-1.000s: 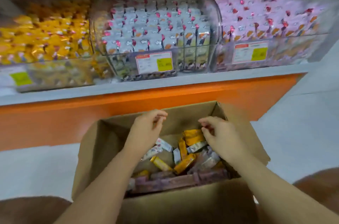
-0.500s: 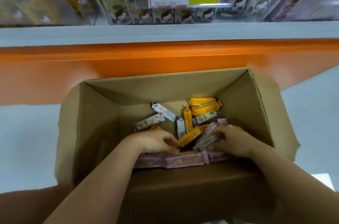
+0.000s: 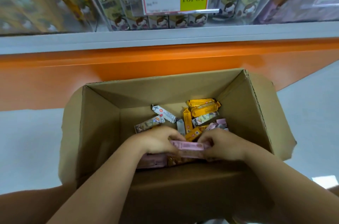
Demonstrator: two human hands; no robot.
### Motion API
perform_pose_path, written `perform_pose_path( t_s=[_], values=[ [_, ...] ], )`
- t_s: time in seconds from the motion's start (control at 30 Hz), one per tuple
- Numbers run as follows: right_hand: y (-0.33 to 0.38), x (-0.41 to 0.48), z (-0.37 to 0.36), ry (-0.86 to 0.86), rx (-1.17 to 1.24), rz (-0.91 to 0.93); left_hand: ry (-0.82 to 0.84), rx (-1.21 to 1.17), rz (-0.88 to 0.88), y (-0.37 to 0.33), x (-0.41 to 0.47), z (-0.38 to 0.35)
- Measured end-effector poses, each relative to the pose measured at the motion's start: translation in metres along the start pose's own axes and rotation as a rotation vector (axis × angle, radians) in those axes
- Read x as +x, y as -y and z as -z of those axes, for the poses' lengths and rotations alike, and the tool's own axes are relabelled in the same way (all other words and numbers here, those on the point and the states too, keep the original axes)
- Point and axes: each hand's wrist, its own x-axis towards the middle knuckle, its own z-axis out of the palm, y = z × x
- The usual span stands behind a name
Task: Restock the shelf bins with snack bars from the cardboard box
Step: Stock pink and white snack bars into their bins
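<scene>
Head view: both hands have dropped from the mouth of the cardboard box [image 3: 99,122] to its near side. The left hand [image 3: 157,141] and right hand [image 3: 222,145] each have their grip curled round an end of the pink snack bars [image 3: 187,146], low inside. I'd say a batch is ready for the shelf bins [image 3: 113,3] above.
</scene>
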Motion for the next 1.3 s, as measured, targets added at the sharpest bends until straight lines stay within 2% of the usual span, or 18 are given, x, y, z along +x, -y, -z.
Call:
perform_pose_path(
  t_s=[0.1,0.2,0.33,0.6,0.77,1.0,1.1,1.3],
  values=[
    [0.004,-0.003,0.009,-0.261,0.055,0.049,-0.05,-0.04,0.065,0.01,-0.007,0.016],
    [0.007,-0.003,0.011,-0.383,0.146,0.092,0.014,0.154,0.204,0.027,-0.013,0.02],
    [0.006,-0.004,0.007,-0.354,0.221,0.115,0.121,0.262,0.305,0.045,-0.009,0.007],
    [0.014,-0.005,0.007,-0.275,0.299,0.091,0.072,0.243,0.321,0.056,-0.001,-0.011],
    [0.027,-0.016,0.01,-0.37,0.271,0.125,-0.063,0.125,0.219,0.05,-0.013,-0.003],
    [0.054,-0.047,0.035,-0.506,0.309,0.24,-0.421,-0.137,-0.048,0.0,-0.053,0.034],
    [0.07,-0.067,0.053,-0.579,0.335,0.276,-0.493,-0.156,-0.147,-0.024,-0.077,0.048],
    [0.101,-0.111,0.097,-0.696,0.166,0.356,-0.592,-0.19,-0.291,-0.065,-0.131,0.068]
  ],
)
